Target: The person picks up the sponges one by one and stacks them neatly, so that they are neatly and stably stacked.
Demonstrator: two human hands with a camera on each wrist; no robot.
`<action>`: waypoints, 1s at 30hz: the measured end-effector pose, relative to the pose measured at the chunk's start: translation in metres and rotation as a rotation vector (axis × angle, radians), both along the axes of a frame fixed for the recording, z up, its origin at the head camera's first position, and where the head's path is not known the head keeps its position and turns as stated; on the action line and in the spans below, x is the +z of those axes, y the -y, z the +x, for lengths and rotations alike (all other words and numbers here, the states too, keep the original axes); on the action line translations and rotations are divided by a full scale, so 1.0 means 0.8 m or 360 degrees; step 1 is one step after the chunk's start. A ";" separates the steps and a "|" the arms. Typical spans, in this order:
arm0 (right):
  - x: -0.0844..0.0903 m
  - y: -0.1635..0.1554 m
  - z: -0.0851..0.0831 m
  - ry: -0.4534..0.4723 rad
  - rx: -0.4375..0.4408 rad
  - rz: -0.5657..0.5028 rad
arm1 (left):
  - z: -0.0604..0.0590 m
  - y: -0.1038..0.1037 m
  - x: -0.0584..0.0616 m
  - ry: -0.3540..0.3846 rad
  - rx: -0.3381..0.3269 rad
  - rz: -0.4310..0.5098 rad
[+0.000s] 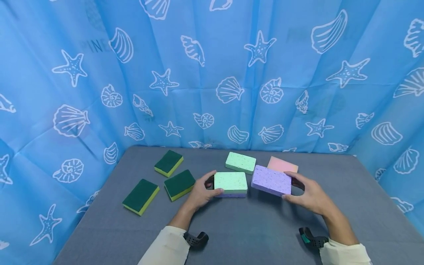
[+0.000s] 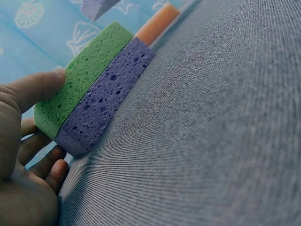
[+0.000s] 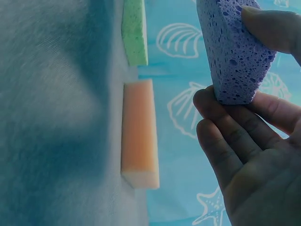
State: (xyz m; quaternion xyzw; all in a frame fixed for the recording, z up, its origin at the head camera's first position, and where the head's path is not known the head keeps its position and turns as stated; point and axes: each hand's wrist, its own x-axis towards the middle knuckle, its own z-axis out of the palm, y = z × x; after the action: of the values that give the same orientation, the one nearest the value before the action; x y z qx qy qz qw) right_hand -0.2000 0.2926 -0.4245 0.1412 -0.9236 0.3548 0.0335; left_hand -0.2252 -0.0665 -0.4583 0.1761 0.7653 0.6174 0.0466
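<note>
Head view: right hand (image 1: 309,198) holds purple sponge (image 1: 271,180).

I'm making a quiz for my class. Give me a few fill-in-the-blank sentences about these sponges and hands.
1. The right hand holds a ____ sponge off the table.
2. The left hand grips a green sponge stacked on a ____ one.
3. The number of dark green scouring sponges at the left is ____.

Missing words: purple; purple; three
</note>
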 end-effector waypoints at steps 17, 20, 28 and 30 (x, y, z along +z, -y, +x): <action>0.013 0.030 -0.019 -0.0074 0.0130 -0.0062 | -0.025 -0.002 -0.039 -0.0009 0.0044 -0.0028; 0.015 0.037 -0.023 -0.0097 0.0154 -0.0093 | -0.028 -0.001 -0.045 -0.0024 0.0060 -0.0054; 0.017 0.057 -0.033 -0.0133 0.0242 -0.0170 | -0.026 -0.002 -0.045 -0.0022 0.0102 -0.0078; 0.018 0.061 -0.035 -0.0127 0.0261 -0.0186 | -0.026 -0.002 -0.044 -0.0019 0.0111 -0.0083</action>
State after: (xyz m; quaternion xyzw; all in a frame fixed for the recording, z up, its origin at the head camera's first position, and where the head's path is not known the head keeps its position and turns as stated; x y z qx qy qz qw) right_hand -0.2280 0.2437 -0.4098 0.2283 -0.8846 0.4037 0.0493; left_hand -0.2457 -0.0647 -0.4938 0.1516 0.7870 0.5975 0.0252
